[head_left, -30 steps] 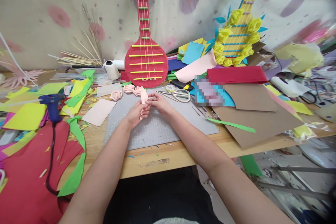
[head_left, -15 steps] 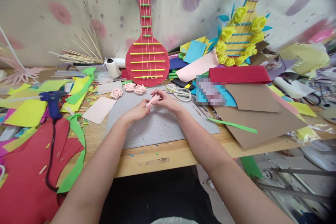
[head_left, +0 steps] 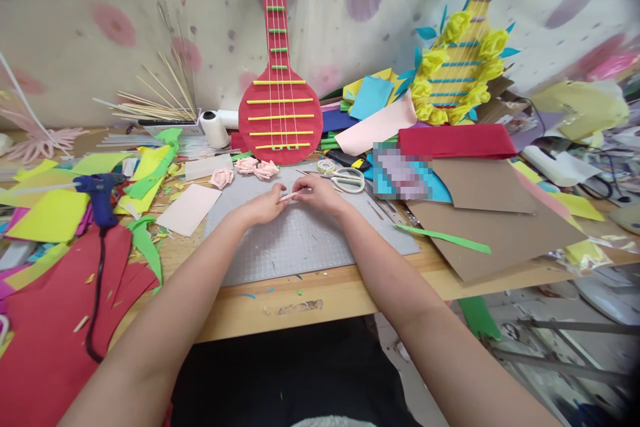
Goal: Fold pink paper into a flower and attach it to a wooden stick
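Between my two hands is a thin piece of pale pink crepe paper [head_left: 290, 196], seen nearly edge-on above the grey cutting mat [head_left: 300, 247]. My left hand [head_left: 267, 205] pinches its left end. The fingers of my right hand [head_left: 315, 191] are closed on the other end. Several pink paper roses [head_left: 266, 169] lie just beyond, at the mat's far left edge. To the right of my right hand rests a pair of scissors [head_left: 349, 180] with pale handles. A pink paper rectangle [head_left: 190, 209] sits left of the mat.
A red paper lute [head_left: 280, 113] leans upright behind the mat, and a yellow one [head_left: 457, 73] stands at right. A blue glue gun [head_left: 101, 200] with a cord lies left among paper scraps. Brown cardboard [head_left: 500, 240] covers the right side. Skewers [head_left: 155, 107] stick out of a box.
The pink paper, which stood up fan-like between my fingers, now lies flatter, nearly edge-on. My left hand has turned and shifted slightly left, its forearm swinging left too.
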`<state>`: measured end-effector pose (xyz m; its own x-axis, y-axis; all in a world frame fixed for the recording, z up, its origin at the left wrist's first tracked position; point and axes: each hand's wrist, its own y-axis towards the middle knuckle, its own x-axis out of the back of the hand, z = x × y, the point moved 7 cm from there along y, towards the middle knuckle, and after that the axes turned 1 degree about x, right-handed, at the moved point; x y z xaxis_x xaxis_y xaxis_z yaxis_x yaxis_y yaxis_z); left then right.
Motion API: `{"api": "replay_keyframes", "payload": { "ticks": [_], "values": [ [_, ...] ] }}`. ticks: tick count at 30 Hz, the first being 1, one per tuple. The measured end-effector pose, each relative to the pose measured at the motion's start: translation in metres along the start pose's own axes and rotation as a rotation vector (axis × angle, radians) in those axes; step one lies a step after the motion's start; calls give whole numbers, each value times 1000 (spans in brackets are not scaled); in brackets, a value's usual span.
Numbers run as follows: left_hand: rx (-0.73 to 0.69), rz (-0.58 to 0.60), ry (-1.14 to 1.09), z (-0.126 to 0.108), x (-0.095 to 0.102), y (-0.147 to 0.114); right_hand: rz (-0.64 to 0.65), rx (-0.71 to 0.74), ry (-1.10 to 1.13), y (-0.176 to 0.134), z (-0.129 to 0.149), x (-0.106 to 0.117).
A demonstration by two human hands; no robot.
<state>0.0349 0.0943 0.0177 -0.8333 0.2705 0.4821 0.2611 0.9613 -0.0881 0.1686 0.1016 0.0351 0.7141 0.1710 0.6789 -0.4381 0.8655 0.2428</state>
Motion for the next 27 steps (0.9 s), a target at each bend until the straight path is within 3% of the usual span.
{"api": "replay_keyframes", "payload": {
  "ticks": [5,7,14,27],
  "values": [
    [-247,-290,68,-16,27,-14,-48,-35,-61,0,-6,0],
    [-266,-355,185,-14,28,-17,-32,-24,-85,0,-6,-4],
    [-175,-287,385,6,8,-16,-28,-30,-169,0,-9,-12],
    [-194,-312,462,5,10,-18,-56,7,-229,-2,-3,-11]
  ]
}}
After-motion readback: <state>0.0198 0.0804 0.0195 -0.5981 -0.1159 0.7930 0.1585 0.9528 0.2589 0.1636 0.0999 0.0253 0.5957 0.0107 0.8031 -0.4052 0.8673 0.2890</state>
